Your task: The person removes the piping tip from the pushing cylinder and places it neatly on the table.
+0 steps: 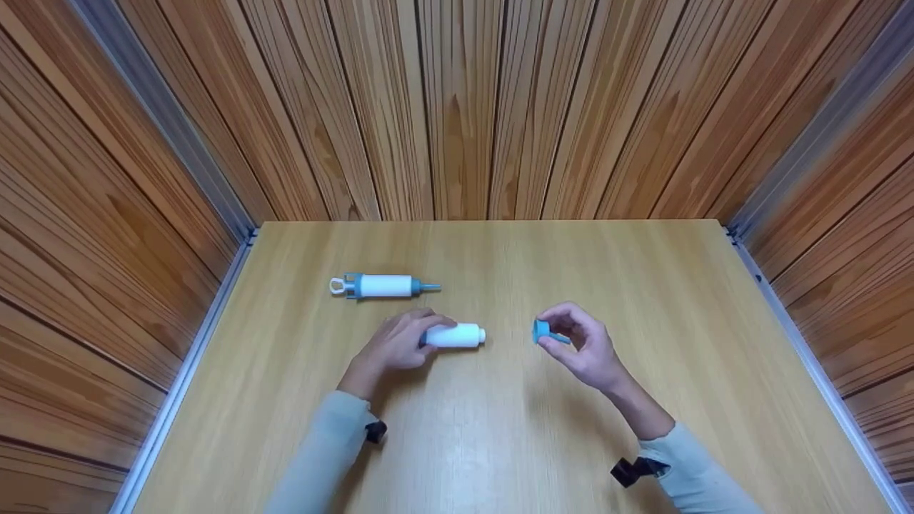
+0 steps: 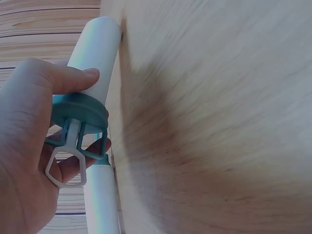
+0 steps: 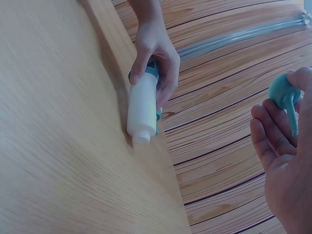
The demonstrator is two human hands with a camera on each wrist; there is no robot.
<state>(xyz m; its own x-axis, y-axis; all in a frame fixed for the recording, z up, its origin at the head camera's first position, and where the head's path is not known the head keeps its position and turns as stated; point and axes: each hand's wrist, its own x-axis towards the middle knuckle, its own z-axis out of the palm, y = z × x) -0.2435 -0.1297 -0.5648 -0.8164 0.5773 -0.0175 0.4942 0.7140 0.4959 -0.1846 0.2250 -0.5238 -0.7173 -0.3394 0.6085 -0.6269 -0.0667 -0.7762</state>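
My left hand (image 1: pixel 403 339) grips the teal collar end of a white cylinder (image 1: pixel 457 335), which lies sideways with its short white neck pointing right. In the left wrist view the thumb lies on the white cylinder (image 2: pixel 97 53), above a teal collar (image 2: pixel 80 111) with loops and a white ring handle (image 2: pixel 66 178). To the right, my right hand (image 1: pixel 589 350) pinches a teal cap with a thin nozzle (image 1: pixel 542 330), apart from the cylinder. The right wrist view shows the cap (image 3: pixel 282 92) between thumb and fingers, its nozzle pointing towards the palm.
A second white cylinder (image 1: pixel 385 285) lies behind my left hand, with a teal nozzle on its right end and a ring handle on its left. Wood-patterned panels (image 1: pixel 457 107) and metal rails (image 1: pixel 189 357) border the wooden table (image 1: pixel 678 285).
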